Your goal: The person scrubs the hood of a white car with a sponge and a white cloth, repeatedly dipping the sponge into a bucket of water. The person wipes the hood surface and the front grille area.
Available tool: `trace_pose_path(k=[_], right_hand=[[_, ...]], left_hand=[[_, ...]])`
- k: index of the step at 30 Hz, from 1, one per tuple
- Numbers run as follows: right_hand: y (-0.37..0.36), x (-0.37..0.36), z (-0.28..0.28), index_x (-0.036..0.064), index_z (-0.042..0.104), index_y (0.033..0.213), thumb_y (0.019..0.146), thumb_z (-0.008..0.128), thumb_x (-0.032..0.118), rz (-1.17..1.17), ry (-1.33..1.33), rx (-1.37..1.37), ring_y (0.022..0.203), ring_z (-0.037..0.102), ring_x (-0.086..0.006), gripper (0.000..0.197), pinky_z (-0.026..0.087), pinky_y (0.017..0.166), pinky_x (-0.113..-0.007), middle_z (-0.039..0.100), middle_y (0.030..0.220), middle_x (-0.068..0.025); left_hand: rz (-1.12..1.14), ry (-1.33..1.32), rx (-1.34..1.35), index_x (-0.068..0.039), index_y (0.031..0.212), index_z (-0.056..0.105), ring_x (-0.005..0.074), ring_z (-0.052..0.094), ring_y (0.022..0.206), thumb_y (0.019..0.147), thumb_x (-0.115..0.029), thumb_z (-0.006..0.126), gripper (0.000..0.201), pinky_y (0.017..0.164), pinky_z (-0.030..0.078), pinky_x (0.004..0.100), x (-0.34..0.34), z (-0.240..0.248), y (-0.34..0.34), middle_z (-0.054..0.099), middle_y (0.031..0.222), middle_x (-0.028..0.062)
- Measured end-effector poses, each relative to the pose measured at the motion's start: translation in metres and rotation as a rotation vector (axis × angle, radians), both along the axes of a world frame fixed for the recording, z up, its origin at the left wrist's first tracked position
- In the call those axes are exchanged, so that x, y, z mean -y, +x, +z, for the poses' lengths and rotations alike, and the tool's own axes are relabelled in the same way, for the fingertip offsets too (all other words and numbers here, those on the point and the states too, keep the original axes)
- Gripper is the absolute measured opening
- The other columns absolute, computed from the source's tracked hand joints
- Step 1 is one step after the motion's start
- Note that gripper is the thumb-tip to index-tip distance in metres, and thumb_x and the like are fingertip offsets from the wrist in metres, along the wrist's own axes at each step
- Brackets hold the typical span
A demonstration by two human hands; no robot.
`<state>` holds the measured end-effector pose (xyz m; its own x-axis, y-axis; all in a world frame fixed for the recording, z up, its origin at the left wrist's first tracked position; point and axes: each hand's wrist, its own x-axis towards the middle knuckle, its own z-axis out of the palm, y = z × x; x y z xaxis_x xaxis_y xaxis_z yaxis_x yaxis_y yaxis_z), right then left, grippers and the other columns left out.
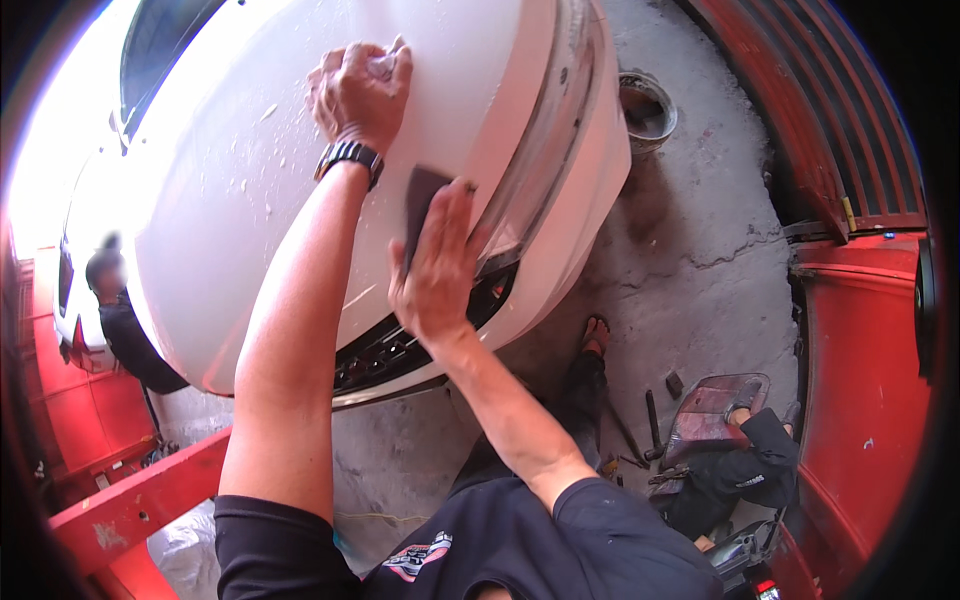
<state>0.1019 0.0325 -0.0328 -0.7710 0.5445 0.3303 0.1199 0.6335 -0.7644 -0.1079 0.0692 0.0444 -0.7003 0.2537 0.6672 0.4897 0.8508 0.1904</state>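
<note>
Wet droplets dot the white car hood (220,220) in front of me. My left hand (360,95), with a dark banded watch on the wrist, is on the hood's upper part, fingers curled round a pale, crumpled wad (383,66) whose kind I cannot make out. Closer to the front edge, my right hand (437,270) presses a dark grey sheet of sandpaper (420,200) to the paint. Its fingers lie along the sheet, with the thumb apart. Below the right hand are the dark grille (375,368) and a headlight (490,290).
A round bucket (648,112) stands on the concrete floor beyond the bumper. One person (135,335) is at the car's far left; another (735,470) crouches at right beside a panel (700,415) and tools (654,425). A red beam (140,495) crosses lower left. Red metalwork (865,360) lines the right.
</note>
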Motion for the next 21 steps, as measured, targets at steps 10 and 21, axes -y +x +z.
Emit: trace_pose_path(k=[10,21], right_hand=[[-0.038,-0.046,0.007,-0.0158,0.027,0.153,0.106,0.047,0.028,-0.177,0.045,-0.122,0.151,0.024,-0.0513,0.067,0.019,0.123,-0.058,0.025,0.158,-0.0412],[-0.029,-0.058,-0.005,-0.0171,0.027,0.152,0.105,0.048,0.026,-0.113,-0.035,-0.156,0.149,0.026,-0.0534,0.067,0.020,0.122,-0.060,0.022,0.160,-0.0397]], left_hand=[[-0.025,-0.098,-0.038,-0.016,0.101,0.078,0.0386,0.063,0.111,0.086,-0.057,0.069,0.045,0.097,0.047,0.0541,0.007,-0.011,-0.016,0.071,0.119,0.0154],[0.011,-0.015,-0.017,-0.018,0.101,0.079,0.0359,0.064,0.109,0.086,-0.058,0.068,0.044,0.097,0.048,0.0517,0.004,-0.007,-0.005,0.071,0.117,0.0140]])
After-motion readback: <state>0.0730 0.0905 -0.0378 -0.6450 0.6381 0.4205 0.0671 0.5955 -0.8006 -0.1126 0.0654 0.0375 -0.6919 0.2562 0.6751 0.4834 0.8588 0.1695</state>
